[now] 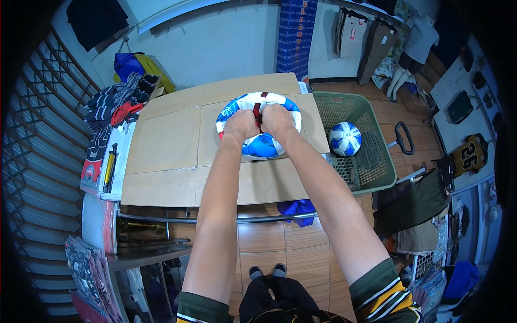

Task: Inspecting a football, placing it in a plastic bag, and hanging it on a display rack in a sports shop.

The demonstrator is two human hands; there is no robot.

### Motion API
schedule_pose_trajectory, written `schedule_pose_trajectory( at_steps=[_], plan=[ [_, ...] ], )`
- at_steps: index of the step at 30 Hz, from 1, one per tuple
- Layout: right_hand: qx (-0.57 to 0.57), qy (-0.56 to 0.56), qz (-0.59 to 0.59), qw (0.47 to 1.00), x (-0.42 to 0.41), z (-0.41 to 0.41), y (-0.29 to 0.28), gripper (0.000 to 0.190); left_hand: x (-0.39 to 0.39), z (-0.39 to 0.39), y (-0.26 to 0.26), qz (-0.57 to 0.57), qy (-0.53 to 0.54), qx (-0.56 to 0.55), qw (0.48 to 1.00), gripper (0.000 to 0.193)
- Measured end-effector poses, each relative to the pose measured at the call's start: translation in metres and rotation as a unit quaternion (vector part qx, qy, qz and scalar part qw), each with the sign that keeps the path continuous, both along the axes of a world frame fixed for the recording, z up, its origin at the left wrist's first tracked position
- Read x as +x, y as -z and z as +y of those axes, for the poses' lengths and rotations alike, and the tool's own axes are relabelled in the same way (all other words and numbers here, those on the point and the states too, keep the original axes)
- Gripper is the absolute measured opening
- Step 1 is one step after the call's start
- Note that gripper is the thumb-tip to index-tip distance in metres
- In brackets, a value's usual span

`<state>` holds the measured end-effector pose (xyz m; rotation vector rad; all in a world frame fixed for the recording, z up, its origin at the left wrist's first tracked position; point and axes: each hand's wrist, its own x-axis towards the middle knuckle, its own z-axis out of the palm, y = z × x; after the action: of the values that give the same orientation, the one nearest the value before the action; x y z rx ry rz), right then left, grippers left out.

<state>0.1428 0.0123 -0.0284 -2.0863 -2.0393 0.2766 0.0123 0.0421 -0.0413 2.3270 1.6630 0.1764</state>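
Observation:
A deflated white, blue and red soccer ball (264,146) lies on flattened cardboard (161,145), its upper side sunken into a bowl shape. My left hand (241,124) is curled into a fist against the left part of the hollow. Beside it my right hand (278,119), also a fist, presses into the ball on the right. The fingertips of both hands are hidden. Dark red panels of the ball show between the two fists. Both arms reach straight out over the front edge of the cardboard.
Right of the table, a green plastic basket (375,159) holds a round white-and-blue soccer ball (345,139). A yellow hand pump (109,167) lies on the left edge, near folded clothes (105,101). A metal rail (258,220) runs along the front. Another person (418,42) stands at the back right.

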Motion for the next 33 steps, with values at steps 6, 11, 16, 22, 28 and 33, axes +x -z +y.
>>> schedule_pose_trajectory(
  at_steps=[6, 11, 16, 22, 28, 33],
  plan=[
    [-0.002, -0.002, 0.004, 1.000, 0.000, -0.002, -0.002, 0.023, 0.002, 0.000, -0.003, -0.006, 0.001, -0.003, 1.000, 0.026],
    [0.007, -0.002, 0.005, 1.000, 0.002, -0.003, -0.002, 0.023, 0.002, 0.000, 0.000, -0.016, 0.010, 0.018, 1.000, 0.027],
    [-0.002, -0.004, 0.009, 1.000, 0.000, -0.002, -0.001, 0.022, 0.000, -0.002, 0.000, -0.024, 0.008, 0.020, 0.999, 0.026],
    [0.004, -0.002, 0.006, 1.000, 0.001, -0.003, -0.002, 0.022, 0.004, -0.001, -0.006, 0.024, -0.007, -0.018, 1.000, 0.027],
    [0.003, -0.002, 0.007, 1.000, 0.001, -0.002, 0.000, 0.022, 0.004, -0.005, -0.010, 0.029, -0.011, -0.020, 0.999, 0.026],
    [0.012, 0.001, 0.006, 1.000, 0.001, -0.003, -0.001, 0.021, 0.004, -0.005, -0.009, 0.024, -0.009, -0.011, 1.000, 0.026]
  ],
)
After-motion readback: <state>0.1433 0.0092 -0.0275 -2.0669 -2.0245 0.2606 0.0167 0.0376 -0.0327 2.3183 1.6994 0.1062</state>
